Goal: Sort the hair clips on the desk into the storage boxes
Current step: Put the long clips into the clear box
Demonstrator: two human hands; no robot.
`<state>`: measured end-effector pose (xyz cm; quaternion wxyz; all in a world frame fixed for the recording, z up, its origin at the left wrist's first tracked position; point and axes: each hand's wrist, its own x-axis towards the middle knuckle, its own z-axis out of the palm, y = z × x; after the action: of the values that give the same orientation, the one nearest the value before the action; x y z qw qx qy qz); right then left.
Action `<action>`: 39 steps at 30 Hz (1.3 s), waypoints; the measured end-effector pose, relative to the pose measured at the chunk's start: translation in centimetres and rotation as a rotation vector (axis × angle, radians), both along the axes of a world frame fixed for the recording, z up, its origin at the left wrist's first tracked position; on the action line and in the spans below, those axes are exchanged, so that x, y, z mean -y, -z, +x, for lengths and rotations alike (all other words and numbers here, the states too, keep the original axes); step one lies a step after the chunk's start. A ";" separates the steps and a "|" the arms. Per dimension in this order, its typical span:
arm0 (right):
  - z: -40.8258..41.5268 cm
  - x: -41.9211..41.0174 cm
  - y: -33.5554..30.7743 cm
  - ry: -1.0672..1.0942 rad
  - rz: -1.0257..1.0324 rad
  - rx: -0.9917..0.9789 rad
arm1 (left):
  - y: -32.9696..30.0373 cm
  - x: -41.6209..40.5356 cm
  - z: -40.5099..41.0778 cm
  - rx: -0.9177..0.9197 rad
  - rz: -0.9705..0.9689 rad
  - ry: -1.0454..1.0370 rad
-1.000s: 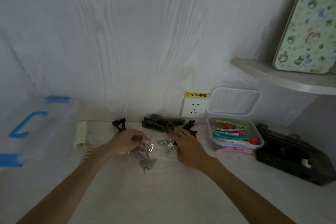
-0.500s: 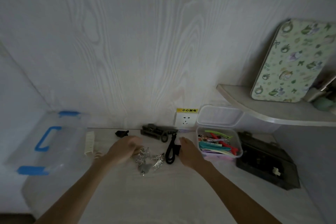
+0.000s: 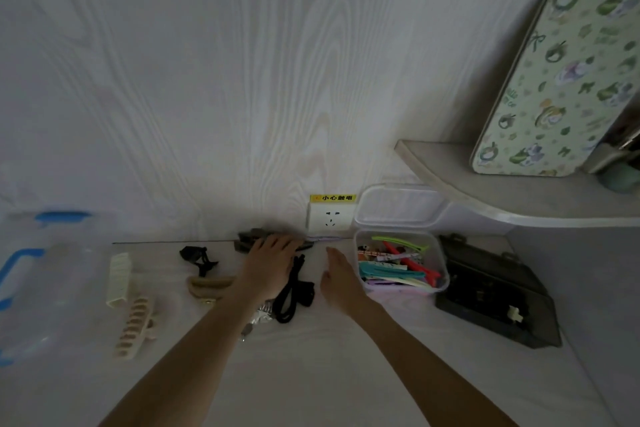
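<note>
A person's left hand (image 3: pixel 268 265) reaches flat, fingers extended, onto a dark claw clip (image 3: pixel 254 238) lying against the wall at twelve o'clock on the desk (image 3: pixel 311 374), while the right hand (image 3: pixel 341 282) hovers open and empty just to its right, gripping nothing. The sorting looks partly done: a small clear storage box (image 3: pixel 440 253) at two o'clock, its lid (image 3: pixel 398 206) tipped back against the wall beside a wall socket (image 3: pixel 329 220), already holds a stack of coloured flat clips (image 3: pixel 394 269), and a dark storage box (image 3: pixel 491 291) stands further right, at three o'clock, with what seems to be a small pale piece inside; its other contents are too dim to tell. Much is left on the desk: a black claw clip (image 3: pixel 199 256) at eleven o'clock, a tan clip (image 3: pixel 207 284) just below it, a cream claw clip (image 3: pixel 119 279) and a beige toothed clip (image 3: pixel 135 328) toward nine o'clock, a black looped piece (image 3: pixel 292 288) between the two hands, and small silvery clips (image 3: pixel 258 317) partly hidden under the left forearm. A large clear bin with blue handles (image 3: pixel 20 267) sits at the far nine o'clock edge; whether it holds clips cannot be seen. By this count, most of the larger clips are yet to be boxed.
</note>
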<state>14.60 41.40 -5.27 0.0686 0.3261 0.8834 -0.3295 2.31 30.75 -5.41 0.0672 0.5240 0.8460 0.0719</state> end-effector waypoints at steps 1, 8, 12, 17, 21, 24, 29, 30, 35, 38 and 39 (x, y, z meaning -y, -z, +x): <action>-0.3 -0.3 -0.2 0.001 -0.005 0.033 | -0.2 0.4 -0.1 -0.026 0.041 0.019; -2.8 0.0 0.5 0.026 0.220 0.099 | -1.5 4.1 -2.8 0.019 -0.279 0.012; -3.1 -0.5 0.5 -0.094 0.534 0.138 | -1.7 5.1 -3.9 0.165 -0.247 -0.059; -2.4 0.6 0.7 -0.117 0.553 0.000 | -3.0 3.8 -2.4 0.163 -0.113 -0.119; -0.4 2.0 0.5 -0.128 0.328 -0.118 | -2.2 2.6 1.0 0.194 -0.178 -0.029; 0.8 1.7 -0.4 -0.077 0.166 -0.158 | -2.0 2.5 2.3 0.162 -0.059 -0.021; 3.7 -0.2 -3.9 0.048 0.120 -0.340 | -5.4 1.0 3.7 0.296 0.232 -0.068; 4.4 -0.8 -4.7 0.091 0.137 -0.373 | -6.1 0.3 4.3 0.327 0.259 -0.091; 8.1 -5.0 -6.6 0.274 0.281 -0.448 | -7.1 -5.4 8.6 0.459 0.352 -0.122; 9.6 -7.7 -5.8 0.075 0.296 -0.223 | -6.0 -7.0 9.9 0.480 0.182 -0.090; 10.1 -8.2 -5.6 0.004 0.336 -0.151 | -5.8 -6.9 10.2 0.484 0.128 -0.075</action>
<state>24.73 49.60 0.36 -0.0539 0.3094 0.9279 -0.2011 12.55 37.68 0.36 0.2320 0.4628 0.8179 0.2510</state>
